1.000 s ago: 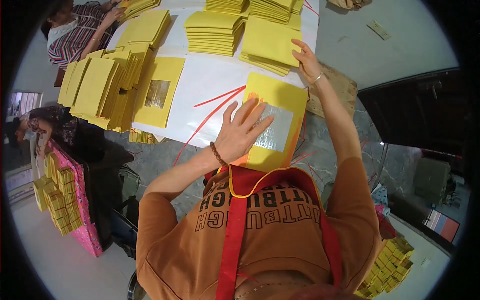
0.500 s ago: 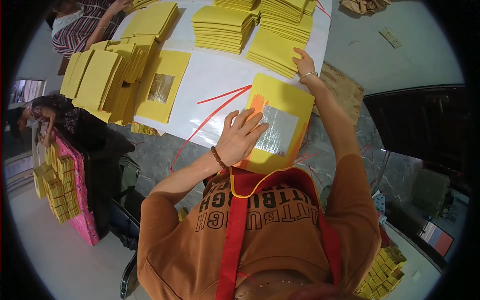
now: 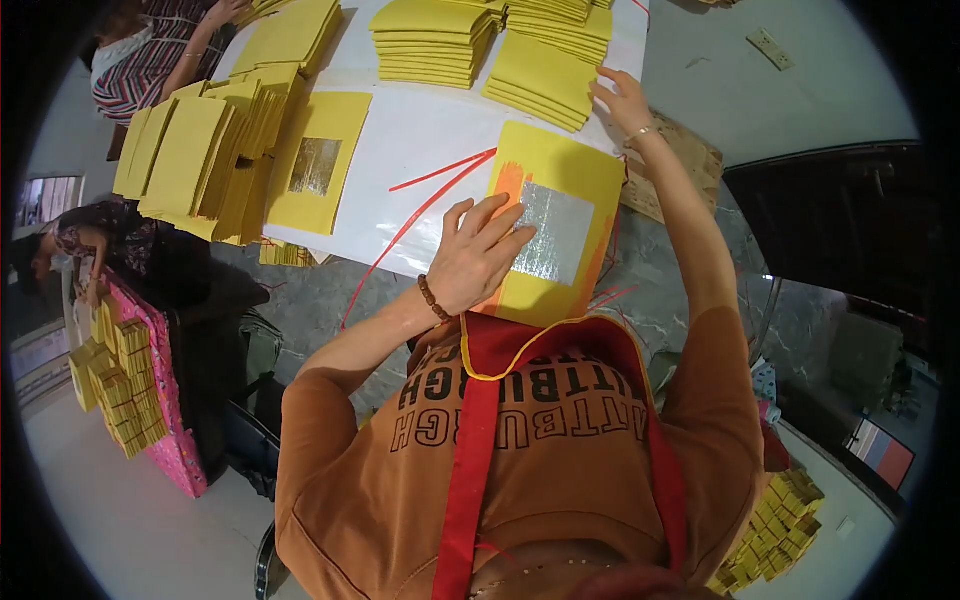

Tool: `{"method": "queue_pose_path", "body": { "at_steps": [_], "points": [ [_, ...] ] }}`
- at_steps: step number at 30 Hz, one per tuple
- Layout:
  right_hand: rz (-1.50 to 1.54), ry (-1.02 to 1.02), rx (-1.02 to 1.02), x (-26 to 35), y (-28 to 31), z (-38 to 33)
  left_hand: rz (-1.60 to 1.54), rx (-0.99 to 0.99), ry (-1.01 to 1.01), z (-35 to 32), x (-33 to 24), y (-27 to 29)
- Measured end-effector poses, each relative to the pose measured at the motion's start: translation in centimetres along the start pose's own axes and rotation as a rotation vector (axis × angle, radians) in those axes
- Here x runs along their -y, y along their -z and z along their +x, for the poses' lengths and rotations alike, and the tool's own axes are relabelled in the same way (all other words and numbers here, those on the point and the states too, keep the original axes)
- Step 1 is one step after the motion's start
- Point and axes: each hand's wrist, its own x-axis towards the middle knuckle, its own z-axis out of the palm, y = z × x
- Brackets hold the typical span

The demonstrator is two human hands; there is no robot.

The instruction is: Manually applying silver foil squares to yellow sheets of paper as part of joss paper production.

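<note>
My left hand [image 3: 480,258] lies with its fingers spread on a yellow paper sheet [image 3: 590,165] at the table's near edge. The sheet carries a silver foil rectangle [image 3: 556,235] in its middle and orange patches [image 3: 510,178] along both sides. My fingertips rest at the left edge of the foil. Farther off, my right hand [image 3: 624,103] is beside the right edge of a stack of yellow sheets [image 3: 540,75]. Its fingers are apart, and I see nothing in them. Whether its fingertips touch the stack I cannot tell.
Red strips [image 3: 430,220] lie on the white tabletop [image 3: 400,150]. At the left stand yellow stacks [image 3: 185,150] and a foil-marked yellow sheet [image 3: 335,185]. More folded yellow stacks [image 3: 430,45] are at the back. Another person [image 3: 165,50] is at the far left; one more [image 3: 100,240] works at a pink-covered table [image 3: 185,440].
My right hand has shifted slightly outward along the stack's right edge. My left hand keeps its place on the sheet. The whole view has moved a little.
</note>
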Motion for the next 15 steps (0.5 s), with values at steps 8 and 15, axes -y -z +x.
{"method": "queue_pose_path", "body": {
  "at_steps": [8,15],
  "points": [
    [0.226,0.002,-0.05,10.3,3.7,-18.4,-0.166,0.292,-0.16,-2.9,0.9,2.2],
    [-0.138,0.304,-0.066,11.5,0.6,-25.2,-0.058,0.375,-0.215,-3.0,0.2,2.9]
  ]
}}
